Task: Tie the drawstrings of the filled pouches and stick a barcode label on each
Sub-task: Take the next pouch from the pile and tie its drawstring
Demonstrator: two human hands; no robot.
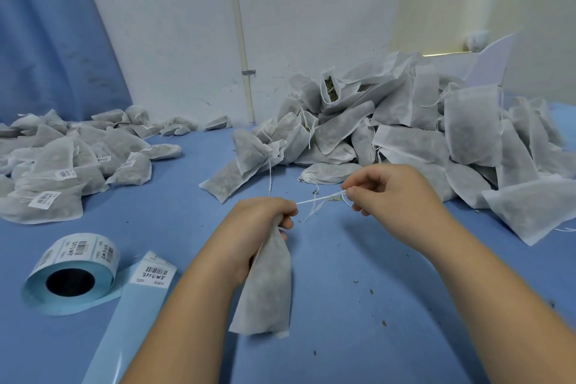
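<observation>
Pouch (265, 287) of dried herbs hangs above the blue table (358, 259), its gathered neck clenched in the left hand (258, 221), while the right hand (386, 187) pinches the white drawstring (314, 199) taut; a label roll (71, 277) lies left, unsealed pouches (420, 131) heaped behind
</observation>
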